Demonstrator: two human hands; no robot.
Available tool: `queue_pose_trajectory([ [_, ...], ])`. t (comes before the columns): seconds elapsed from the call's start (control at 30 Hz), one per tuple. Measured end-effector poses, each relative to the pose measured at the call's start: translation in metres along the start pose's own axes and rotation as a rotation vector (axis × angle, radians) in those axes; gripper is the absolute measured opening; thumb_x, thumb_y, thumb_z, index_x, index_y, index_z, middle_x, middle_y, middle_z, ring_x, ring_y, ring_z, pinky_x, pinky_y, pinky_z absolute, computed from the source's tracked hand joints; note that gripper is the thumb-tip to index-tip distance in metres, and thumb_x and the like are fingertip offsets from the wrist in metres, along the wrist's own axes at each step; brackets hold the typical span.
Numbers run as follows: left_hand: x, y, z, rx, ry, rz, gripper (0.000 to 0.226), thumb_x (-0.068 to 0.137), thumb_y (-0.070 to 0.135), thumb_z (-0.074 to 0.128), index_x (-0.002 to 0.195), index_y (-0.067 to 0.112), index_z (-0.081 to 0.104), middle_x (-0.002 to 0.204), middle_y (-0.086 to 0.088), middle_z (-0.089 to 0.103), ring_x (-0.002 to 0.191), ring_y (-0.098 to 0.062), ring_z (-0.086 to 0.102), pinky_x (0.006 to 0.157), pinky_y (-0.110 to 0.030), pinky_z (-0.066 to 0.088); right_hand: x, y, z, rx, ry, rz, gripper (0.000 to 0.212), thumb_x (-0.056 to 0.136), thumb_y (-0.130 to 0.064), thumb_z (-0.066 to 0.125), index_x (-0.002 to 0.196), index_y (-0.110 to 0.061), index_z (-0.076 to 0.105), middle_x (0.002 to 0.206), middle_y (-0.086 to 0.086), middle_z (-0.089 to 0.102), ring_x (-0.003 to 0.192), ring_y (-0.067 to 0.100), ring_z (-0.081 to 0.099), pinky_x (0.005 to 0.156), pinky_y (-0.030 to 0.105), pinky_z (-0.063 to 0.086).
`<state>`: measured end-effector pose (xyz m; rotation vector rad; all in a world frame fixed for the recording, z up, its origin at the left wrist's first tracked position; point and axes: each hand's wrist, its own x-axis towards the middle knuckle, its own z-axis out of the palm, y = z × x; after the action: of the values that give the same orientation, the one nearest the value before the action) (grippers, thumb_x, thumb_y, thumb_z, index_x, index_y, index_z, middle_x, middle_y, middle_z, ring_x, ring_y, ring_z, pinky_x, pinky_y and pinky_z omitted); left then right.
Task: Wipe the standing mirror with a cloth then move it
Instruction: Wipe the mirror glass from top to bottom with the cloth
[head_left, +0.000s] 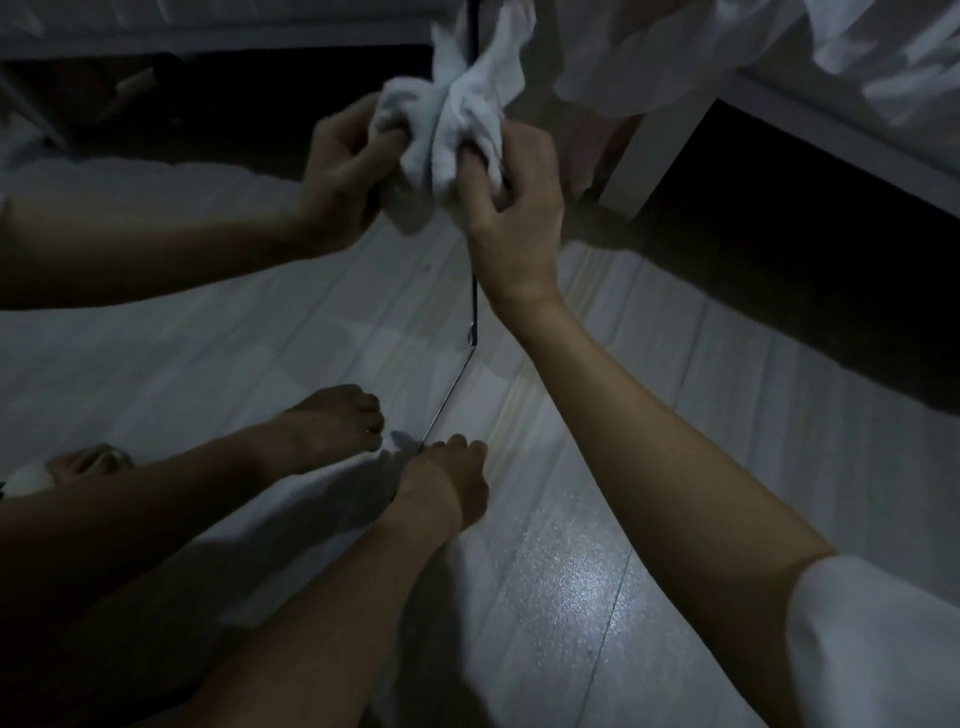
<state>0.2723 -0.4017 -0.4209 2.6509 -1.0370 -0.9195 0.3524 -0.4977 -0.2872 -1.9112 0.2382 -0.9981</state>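
Observation:
The standing mirror (270, 332) fills the left half of the view, its thin dark right edge (473, 291) running down the middle. My right hand (511, 208) is shut on a crumpled white cloth (467, 119) and presses it against that edge, high up. The glass shows the hand and the cloth mirrored just to the left. Low down, my left hand (449, 475) has its fingers curled at the mirror's bottom edge, where it meets its own reflection. The light is dim.
Pale plank flooring (597, 545) lies under me and to the right. A white bed frame (644, 161) with hanging white bedding (675, 57) stands at the upper right, with dark space beneath it. A foot in a slipper (88, 462) shows in the glass.

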Motion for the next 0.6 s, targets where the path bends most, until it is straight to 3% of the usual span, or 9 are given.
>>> queue_pose_trajectory([
  [0.07, -0.003, -0.005, 0.003, -0.022, 0.041, 0.021, 0.035, 0.096, 0.021, 0.041, 0.129, 0.011, 0.043, 0.125, -0.011, 0.051, 0.109, -0.026, 0.053, 0.093, -0.036, 0.046, -0.006, 0.014, 0.0, -0.067, -0.054, 0.063, 0.021, 0.086, -0.008, 0.054, 0.1, 0.005, 0.063, 0.09, 0.006, 0.051, 0.086, 0.013, 0.048, 0.075, 0.004, 0.035],
  [0.13, -0.006, -0.008, 0.004, -0.047, 0.08, 0.04, 0.034, 0.095, 0.021, 0.043, 0.126, 0.01, 0.046, 0.121, -0.011, 0.053, 0.105, -0.026, 0.055, 0.09, -0.036, 0.048, -0.015, 0.028, -0.002, -0.151, -0.134, 0.126, 0.015, 0.086, -0.009, 0.053, 0.091, -0.001, 0.065, 0.084, 0.003, 0.05, 0.082, 0.01, 0.046, 0.068, 0.002, 0.033],
  [0.17, -0.006, -0.008, 0.004, -0.05, 0.083, 0.046, 0.034, 0.095, 0.021, 0.043, 0.126, 0.01, 0.046, 0.12, -0.011, 0.053, 0.104, -0.026, 0.055, 0.089, -0.036, 0.049, -0.021, 0.036, -0.004, -0.193, -0.192, 0.168, 0.013, 0.087, -0.01, 0.052, 0.08, -0.009, 0.063, 0.078, 0.001, 0.049, 0.075, 0.01, 0.044, 0.062, 0.005, 0.033],
  [0.23, -0.005, -0.007, 0.003, -0.047, 0.08, 0.048, 0.033, 0.095, 0.023, 0.042, 0.126, 0.011, 0.045, 0.119, -0.01, 0.052, 0.103, -0.026, 0.056, 0.086, -0.034, 0.049, -0.03, 0.051, -0.01, -0.263, -0.317, 0.265, 0.033, 0.088, -0.01, 0.05, 0.059, -0.026, 0.047, 0.061, -0.002, 0.044, 0.059, 0.01, 0.041, 0.053, 0.011, 0.028],
  [0.27, -0.004, -0.006, 0.002, -0.046, 0.082, 0.048, 0.032, 0.095, 0.023, 0.042, 0.125, 0.012, 0.045, 0.119, -0.01, 0.052, 0.102, -0.026, 0.056, 0.085, -0.033, 0.049, -0.034, 0.057, -0.013, -0.296, -0.365, 0.319, 0.037, 0.088, -0.01, 0.05, 0.057, -0.029, 0.043, 0.058, -0.001, 0.045, 0.056, 0.011, 0.042, 0.053, 0.017, 0.03],
  [0.33, -0.003, -0.004, 0.001, -0.043, 0.08, 0.051, 0.032, 0.095, 0.023, 0.041, 0.125, 0.012, 0.045, 0.12, -0.01, 0.052, 0.102, -0.026, 0.056, 0.084, -0.033, 0.049, -0.037, 0.061, -0.019, -0.337, -0.391, 0.38, 0.026, 0.086, -0.015, 0.049, 0.062, -0.025, 0.05, 0.064, 0.006, 0.053, 0.061, 0.018, 0.05, 0.057, 0.026, 0.034],
  [0.4, -0.004, -0.004, 0.003, -0.036, 0.06, 0.055, 0.032, 0.095, 0.023, 0.042, 0.124, 0.011, 0.046, 0.12, -0.011, 0.052, 0.103, -0.027, 0.056, 0.085, -0.035, 0.049, -0.034, 0.053, -0.023, -0.307, -0.301, 0.374, 0.013, 0.084, -0.018, 0.049, 0.078, -0.016, 0.06, 0.077, 0.005, 0.057, 0.075, 0.02, 0.054, 0.065, 0.027, 0.037],
  [0.47, -0.004, -0.006, 0.005, -0.029, 0.066, 0.066, 0.032, 0.094, 0.022, 0.042, 0.124, 0.01, 0.047, 0.12, -0.011, 0.052, 0.104, -0.028, 0.056, 0.087, -0.037, 0.049, -0.023, 0.033, -0.023, -0.19, -0.131, 0.282, 0.019, 0.082, -0.018, 0.051, 0.093, -0.007, 0.064, 0.087, 0.001, 0.056, 0.084, 0.015, 0.052, 0.073, 0.023, 0.039],
  [0.6, 0.001, -0.002, 0.002, 0.01, -0.005, 0.033, 0.036, 0.096, 0.021, 0.039, 0.131, 0.012, 0.042, 0.127, -0.011, 0.049, 0.113, -0.026, 0.052, 0.095, -0.037, 0.045, 0.004, -0.011, -0.012, 0.028, 0.059, 0.069, 0.022, 0.083, -0.008, 0.057, 0.103, -0.001, 0.063, 0.094, 0.007, 0.059, 0.084, 0.008, 0.054, 0.077, 0.013, 0.042],
])
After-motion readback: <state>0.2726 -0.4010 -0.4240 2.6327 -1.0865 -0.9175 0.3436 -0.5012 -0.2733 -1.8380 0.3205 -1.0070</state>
